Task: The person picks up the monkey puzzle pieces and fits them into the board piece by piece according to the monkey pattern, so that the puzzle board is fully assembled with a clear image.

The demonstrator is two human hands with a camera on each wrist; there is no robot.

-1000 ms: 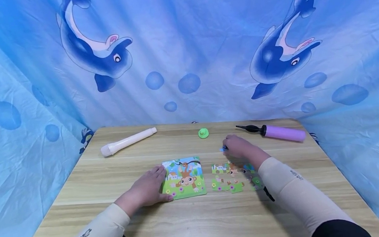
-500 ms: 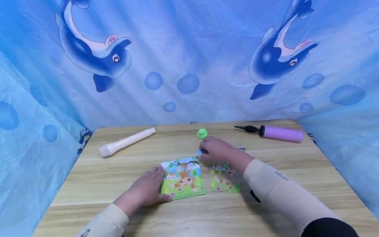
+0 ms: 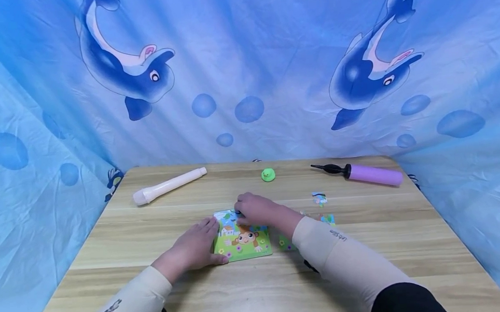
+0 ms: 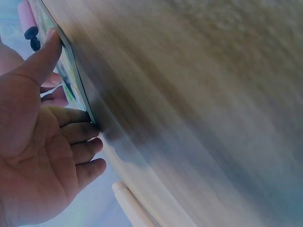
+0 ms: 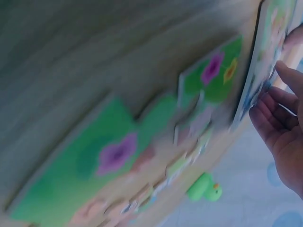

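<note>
A square monkey-picture puzzle board lies on the wooden table. My left hand rests against its left side, the fingers at the left edge and the thumb at the near corner. Over the board's upper part is my right hand, pinching a small bluish puzzle piece that its fingers mostly hide. To the right of the board lie several loose puzzle pieces, partly covered by the right forearm. In the right wrist view, a green piece with a purple flower shows close up.
A white microphone-shaped stick lies at the back left of the table. A green toy duck sits at the back middle. At the back right is a purple hand pump with a black nozzle. A blue dolphin-print curtain hangs behind.
My right hand has moved left with the puzzle piece, from above the loose pieces to the board's upper part. The left hand has stayed at the board's edge.
</note>
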